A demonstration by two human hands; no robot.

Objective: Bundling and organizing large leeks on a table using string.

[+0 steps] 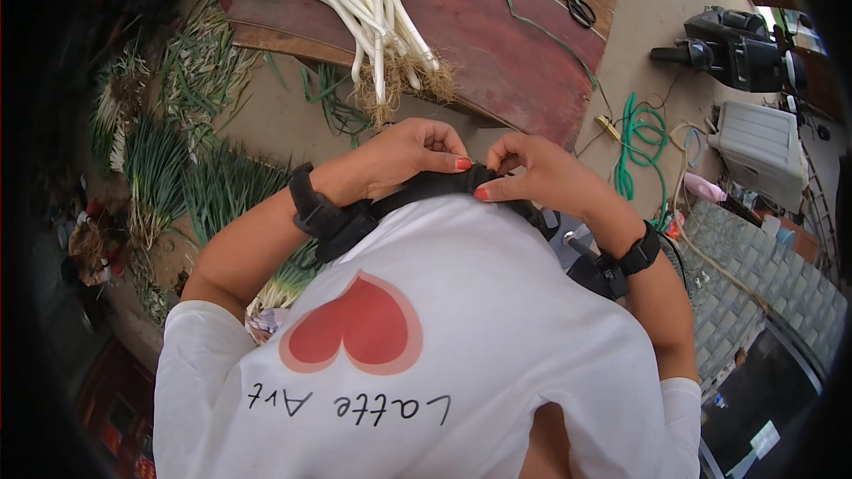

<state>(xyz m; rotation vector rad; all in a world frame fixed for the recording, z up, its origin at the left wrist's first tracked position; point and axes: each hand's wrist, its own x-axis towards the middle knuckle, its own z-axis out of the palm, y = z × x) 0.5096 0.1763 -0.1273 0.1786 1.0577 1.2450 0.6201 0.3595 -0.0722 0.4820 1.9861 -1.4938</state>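
At the front of my waist, my left hand (410, 158) and my right hand (543, 176) each pinch a black waist strap (435, 184) between thumb and fingers. The hands are a short gap apart, and a dark piece of the strap bunches up between them. Whether it has a buckle there, I cannot tell. Just beyond my left hand lies a bunch of green onions (377, 13), with white stalks and rooty ends hanging past the edge of a reddish-brown table (497, 44). Neither hand touches the onions. Black bands circle both my wrists.
Black-handled scissors (579, 11) and a green cord (541, 22) lie on the table. More green onions (226, 182) are heaped on the ground at left. To the right are a coiled green hose (641, 137), a grey plastic bin (761, 149) and a black machine (732, 51).
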